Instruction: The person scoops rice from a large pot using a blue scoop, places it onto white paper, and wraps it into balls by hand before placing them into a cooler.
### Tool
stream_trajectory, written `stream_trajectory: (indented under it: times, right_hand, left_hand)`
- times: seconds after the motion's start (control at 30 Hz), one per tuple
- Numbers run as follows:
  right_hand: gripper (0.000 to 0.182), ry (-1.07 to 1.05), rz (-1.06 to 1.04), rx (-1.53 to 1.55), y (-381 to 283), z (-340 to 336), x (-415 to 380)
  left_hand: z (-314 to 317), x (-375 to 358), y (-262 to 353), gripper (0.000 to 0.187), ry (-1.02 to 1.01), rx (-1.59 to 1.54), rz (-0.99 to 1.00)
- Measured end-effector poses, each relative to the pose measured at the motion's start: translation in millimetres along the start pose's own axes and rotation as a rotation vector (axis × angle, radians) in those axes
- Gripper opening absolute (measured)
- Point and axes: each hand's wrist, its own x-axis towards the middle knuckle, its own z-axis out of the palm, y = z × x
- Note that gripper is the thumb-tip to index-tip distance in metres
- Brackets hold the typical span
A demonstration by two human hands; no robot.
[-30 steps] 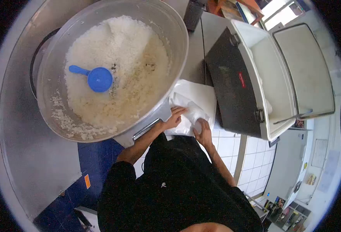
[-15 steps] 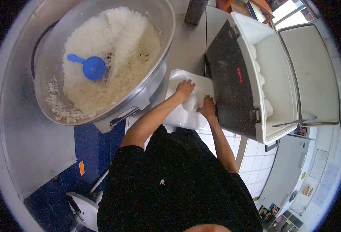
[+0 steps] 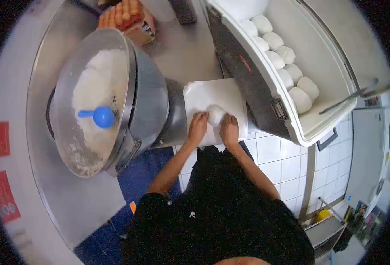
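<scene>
A round white bundle lies on a stack of white sheets in front of my body. My left hand presses against the left side of the bundle with its fingers curled in. On the other side, my right hand is closed against it in the same way. What the fingertips pinch is too small to make out clearly. Left of the hands, a large metal pot holds white rice. A blue scoop rests on the rice.
At right stands an open cooler box with several white round bundles inside. Eggs are stacked at the back left, near a dark upright object. White tiles show below the counter.
My view has turned, so the cooler's contents and the eggs show more. My hands have drawn to either side of the bundle; the left was over it before.
</scene>
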Motion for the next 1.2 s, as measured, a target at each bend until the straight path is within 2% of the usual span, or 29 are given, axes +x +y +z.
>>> stream_trajectory:
  times: [0.07,0.2,0.23,0.27,0.3,0.33,0.37,0.4,0.43,0.47,0.5,0.57,0.6,0.63,0.67,0.7,0.73,0.8,0.83,0.87,0.9,0.97,1.0,1.07,1.1,1.17,1.2]
  right_hand:
    - [0.051,-0.013,0.017,0.136,-17.0,-3.5,-16.1]
    - [0.053,0.119,-0.053,-0.060,-46.0,-0.5,-12.1]
    - [0.055,0.089,0.136,0.038,-48.0,9.0,-4.7]
    - [0.057,0.068,0.313,0.139,-46.2,14.7,1.4]
    - [0.057,0.105,0.313,0.113,-43.1,20.0,5.9]
    - [0.058,0.123,0.413,0.168,-40.1,27.9,11.2]
    - [0.059,0.144,0.505,0.235,-37.4,31.9,20.7]
    - [0.059,0.182,0.483,0.232,-31.9,30.2,27.0]
    - [0.057,0.118,0.524,0.323,-27.2,26.8,26.2]
    - [0.054,0.046,0.563,0.415,-29.1,23.0,24.0]
    - [0.054,0.077,0.532,0.411,-40.8,13.3,22.0]
    - [0.053,0.076,0.449,0.582,-67.6,-15.8,19.8]
    - [0.053,0.082,0.436,0.565,-71.7,-18.1,26.2]
    - [0.052,0.166,0.306,0.582,-77.7,-14.9,29.3]
    - [0.051,0.244,0.181,0.595,-82.0,-11.0,28.0]
    - [0.051,0.236,0.189,0.576,-99.1,-25.5,27.3]
    - [0.050,0.202,0.123,0.540,-133.0,-57.7,27.9]
    - [0.050,0.148,0.054,0.490,-170.2,-98.0,24.4]
    - [0.050,0.069,-0.003,0.575,-179.9,-110.6,23.5]
    - [0.051,-0.012,-0.069,0.664,-189.0,-121.4,25.5]
    - [0.051,-0.025,-0.097,0.662,-197.5,-132.6,28.0]
    - [0.055,0.060,-0.295,0.693,-206.4,-154.5,30.1]
    - [0.061,0.070,-0.334,0.755,-204.5,-161.6,34.1]
    - [0.057,0.044,-0.346,0.833,-203.3,-194.5,38.4]
    - [0.055,0.027,-0.325,0.905,-201.5,-215.0,36.0]
    - [0.052,0.020,-0.326,0.984,-194.3,-263.4,37.6]
    - [0.053,-0.044,-0.272,1.029,-186.2,-289.8,37.5]
  left_hand:
    - [-3.2,-15.4,12.4,0.058,0.004,0.019,0.041]
    - [1.4,-21.4,18.5,0.062,0.025,-0.001,0.015]
    - [12.2,-25.6,14.2,0.062,0.015,-0.033,0.042]
    - [22.8,-26.2,12.3,0.061,0.043,-0.316,-0.129]
    - [29.1,-22.0,13.0,0.060,0.066,-0.595,-0.299]
    - [21.8,-16.7,21.2,0.058,0.062,-0.759,-0.404]
    - [20.3,-14.8,23.9,0.058,0.062,-0.776,-0.366]
    - [16.4,-11.9,25.5,0.058,0.098,-1.001,-0.571]
    - [12.3,-9.7,24.1,0.058,0.122,-1.224,-0.776]
    - [19.5,-14.5,10.8,0.059,0.069,-1.240,-0.763]
    - [27.2,-12.9,-0.2,0.061,0.020,-1.258,-0.748]
    - [3.3,-1.0,23.5,0.061,0.035,-1.288,-0.696]
    - [-11.1,-0.9,39.7,0.061,0.039,-1.294,-0.700]
    - [-21.0,0.8,51.9,0.061,0.039,-1.310,-0.700]
    - [-30.5,2.3,61.3,0.061,0.145,-1.186,-0.558]
    - [-39.7,1.5,71.8,0.060,0.246,-1.058,-0.425]
    - [-52.4,-0.5,85.1,0.060,0.243,-1.073,-0.447]
    - [-82.3,-0.2,112.0,0.057,0.449,-0.891,-0.305]
    - [-92.5,-3.3,124.6,0.057,0.465,-0.901,-0.321]
    - [-103.8,-2.3,136.5,0.056,0.548,-0.876,-0.249]
    - [-117.3,4.4,148.9,0.054,0.637,-0.843,-0.164]
    - [-144.3,8.9,179.5,0.053,0.685,-0.937,-0.179]
    - [-154.9,8.9,191.7,0.054,0.646,-0.948,-0.100]
    - [-163.0,12.0,218.7,0.063,0.614,-0.971,0.018]
    - [-161.8,13.4,232.6,0.063,0.620,-0.962,0.012]
    - [-152.8,13.2,262.1,0.070,0.577,-1.034,0.203]
    - [-146.9,14.9,278.9,0.072,0.584,-1.102,0.232]
